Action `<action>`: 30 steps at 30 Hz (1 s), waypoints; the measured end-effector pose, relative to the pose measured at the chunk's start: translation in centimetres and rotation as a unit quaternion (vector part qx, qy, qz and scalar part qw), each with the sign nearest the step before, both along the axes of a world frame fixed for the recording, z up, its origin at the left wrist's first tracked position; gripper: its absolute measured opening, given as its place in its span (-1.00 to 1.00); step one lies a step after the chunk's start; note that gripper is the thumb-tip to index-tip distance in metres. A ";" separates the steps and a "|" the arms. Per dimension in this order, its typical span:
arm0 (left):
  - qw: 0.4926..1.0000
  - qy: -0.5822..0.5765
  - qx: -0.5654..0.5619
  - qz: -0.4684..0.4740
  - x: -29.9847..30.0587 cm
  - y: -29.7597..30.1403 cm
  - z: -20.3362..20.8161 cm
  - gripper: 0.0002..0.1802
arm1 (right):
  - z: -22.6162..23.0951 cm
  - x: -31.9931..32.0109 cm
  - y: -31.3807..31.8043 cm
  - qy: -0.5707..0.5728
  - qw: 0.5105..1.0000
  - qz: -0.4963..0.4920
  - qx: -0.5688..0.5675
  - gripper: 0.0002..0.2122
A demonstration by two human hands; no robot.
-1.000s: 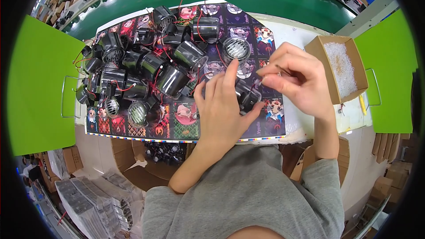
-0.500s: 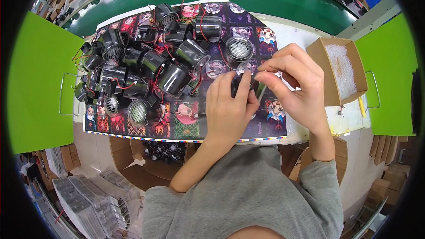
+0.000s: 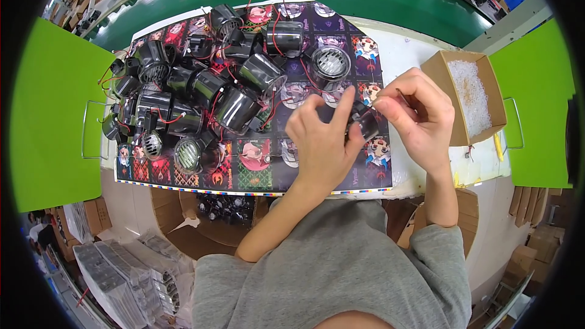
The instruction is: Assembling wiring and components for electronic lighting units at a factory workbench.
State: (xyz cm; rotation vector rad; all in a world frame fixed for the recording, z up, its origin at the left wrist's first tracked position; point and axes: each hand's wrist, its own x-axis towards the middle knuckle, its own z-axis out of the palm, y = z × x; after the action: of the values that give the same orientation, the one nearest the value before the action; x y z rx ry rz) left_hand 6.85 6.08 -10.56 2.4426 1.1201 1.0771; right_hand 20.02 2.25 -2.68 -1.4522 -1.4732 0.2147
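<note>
Holding a small black motor between both hands above the printed mat — left hand closed around its left end, right hand pinching its right end; long axis left-right, cardboard box just right.

black cylinder between the fingers: glossy plastic
printed mat under the fingers: smooth, slightly shiny sheet
box right of the fingers: matt brown cardboard
box filling: translucent white plastic bits

A cardboard box of white bits sits beside green panels.
</note>
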 end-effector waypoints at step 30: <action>0.888 -0.238 -0.335 -0.205 -0.8 1.3 -0.1 -0.65 | -2.4 1.4 1.3 0.234 0.968 0.018 -0.090 -0.87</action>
State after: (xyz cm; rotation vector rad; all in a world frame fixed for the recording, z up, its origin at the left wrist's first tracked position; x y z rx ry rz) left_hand 6.06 7.38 -10.64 1.6362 0.6234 0.8818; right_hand 21.41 3.58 -5.08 -1.3971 -1.1130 0.6810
